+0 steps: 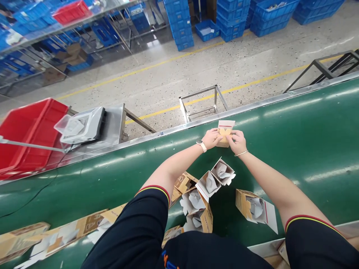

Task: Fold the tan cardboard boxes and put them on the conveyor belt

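Observation:
A small brown cardboard box (223,144) stands on the green conveyor belt (294,149) near its far edge, its white-lined lid flap raised at the back. My left hand (211,139) grips its left side, thumb at the top flaps. From the right, my right hand (236,142) holds the opposite side, fingers bent onto the folded flaps. Closer to me, an open box (223,171) and several more sit clustered, with whitish wrapped contents inside. Another open box (248,205) lies apart on the right, its flap spread out.
Flattened or open cartons (84,224) lie at the lower left of the belt. Beyond the metal edge are a red bin (33,130), a scale (84,123) on a steel table and a metal frame stand (200,99). Stacked blue crates (179,22) line the floor behind.

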Available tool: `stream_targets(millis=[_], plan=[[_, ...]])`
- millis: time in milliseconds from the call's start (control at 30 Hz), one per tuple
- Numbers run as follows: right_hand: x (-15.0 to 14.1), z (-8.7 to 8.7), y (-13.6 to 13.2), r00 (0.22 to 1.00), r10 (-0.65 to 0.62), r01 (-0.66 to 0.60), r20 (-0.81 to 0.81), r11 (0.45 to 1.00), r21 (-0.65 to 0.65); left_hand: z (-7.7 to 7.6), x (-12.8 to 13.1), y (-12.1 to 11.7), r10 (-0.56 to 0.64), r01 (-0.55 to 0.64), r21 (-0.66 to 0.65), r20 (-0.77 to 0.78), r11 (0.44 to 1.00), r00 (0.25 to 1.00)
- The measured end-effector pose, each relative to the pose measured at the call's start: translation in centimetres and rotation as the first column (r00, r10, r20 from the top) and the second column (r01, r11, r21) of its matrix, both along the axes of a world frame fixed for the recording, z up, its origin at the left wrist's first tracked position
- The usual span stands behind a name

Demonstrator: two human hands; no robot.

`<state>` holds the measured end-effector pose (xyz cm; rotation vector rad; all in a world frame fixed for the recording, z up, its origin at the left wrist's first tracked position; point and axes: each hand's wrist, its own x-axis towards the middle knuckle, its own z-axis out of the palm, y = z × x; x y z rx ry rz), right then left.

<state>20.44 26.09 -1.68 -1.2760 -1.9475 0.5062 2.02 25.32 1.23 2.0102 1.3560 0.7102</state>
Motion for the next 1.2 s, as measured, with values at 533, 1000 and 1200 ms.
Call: stream_targets(millis=[533,1000,1200], plan=[[9.4,7.5,-5.0,0.906,0.38,-0.174,0.186,0.735,-0.655,3.3,2.3,2.1,0.515,-0.384,-0.385,0.341,0.839,0.786],[11.0,9.8,-3.6,0.677,0.223,-0.402,0.701,0.911,0.098,4.2,8.9,-0.8,-0.404,0.542,-0.215,0.463,0.812,0.789],[18.7,6.4,-5.8,0.963,-0.269,0.252,-0.004,0.898,0.36,3.2,9.2,3.1,-0.161,0.453,-0.336,0.63,0.826,0.76]])
